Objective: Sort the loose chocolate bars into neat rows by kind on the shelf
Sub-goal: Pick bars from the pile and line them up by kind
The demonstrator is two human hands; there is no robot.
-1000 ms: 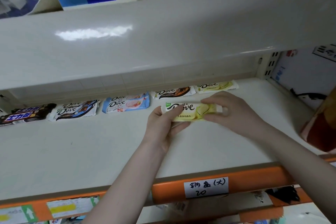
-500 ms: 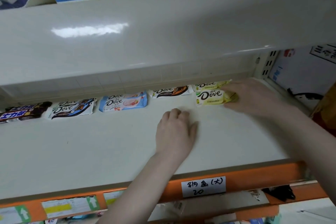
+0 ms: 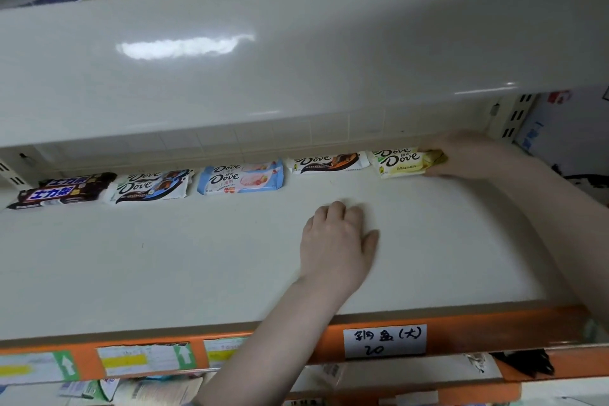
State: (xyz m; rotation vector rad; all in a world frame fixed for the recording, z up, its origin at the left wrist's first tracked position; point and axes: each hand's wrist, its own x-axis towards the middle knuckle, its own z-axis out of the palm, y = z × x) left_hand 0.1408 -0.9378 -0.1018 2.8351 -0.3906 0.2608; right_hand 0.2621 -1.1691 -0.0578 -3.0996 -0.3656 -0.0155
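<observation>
Cream upper shelf (image 3: 296, 53) with light glare, orange price rail (image 3: 494, 330)

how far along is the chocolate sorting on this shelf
Nearly done. Snickers bars, dark Dove, blue Dove and brown Dove sit grouped along the back. The right hand is seating a yellow Dove bar with its match. The left hand rests empty; no loose bars show.

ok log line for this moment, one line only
right hand: holds yellow dove bar at right end of back row | left hand: flat on shelf, holds nothing | step: placing
</observation>
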